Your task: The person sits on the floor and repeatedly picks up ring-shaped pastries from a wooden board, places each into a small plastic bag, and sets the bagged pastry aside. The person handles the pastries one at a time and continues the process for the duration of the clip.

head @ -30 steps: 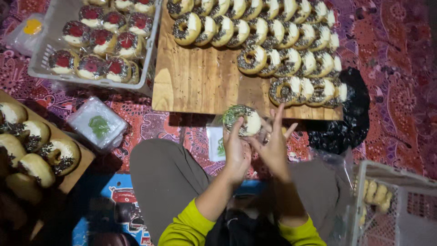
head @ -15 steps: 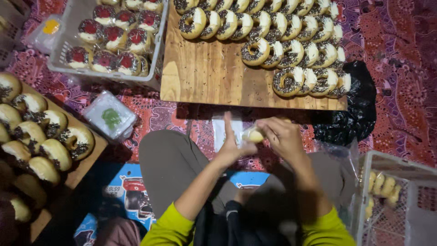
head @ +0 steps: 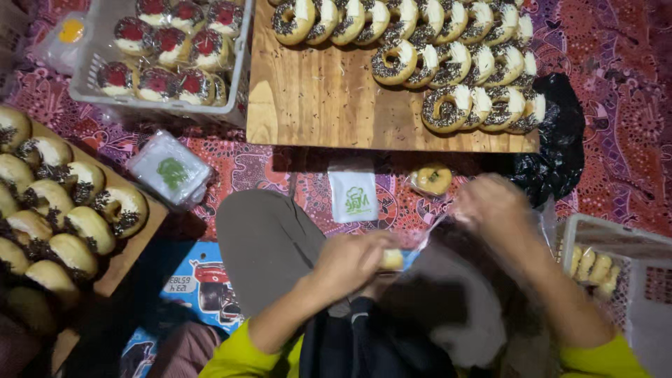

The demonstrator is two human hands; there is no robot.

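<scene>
My left hand (head: 350,260) is closed on a pale donut (head: 392,260) just above my lap. My right hand (head: 491,204) is blurred, up and to the right, pinching the edge of a clear plastic bag (head: 439,229) that stretches between the two hands. The donut sits at the bag's lower end; whether it is inside I cannot tell. A bagged donut (head: 432,179) lies on the patterned cloth just beyond my right hand.
A wooden board (head: 322,105) carries rows of sprinkled donuts (head: 448,63). A white basket (head: 91,91) holds red-topped donuts. More donuts on a wooden tray (head: 133,252) at left. White label packet (head: 352,197), clear packet (head: 170,171), black bag (head: 556,140), basket (head: 609,234) at right.
Both hands came down from the board's edge toward my lap with the donut. My right hand then pulled away to the right, drawing the clear bag out.
</scene>
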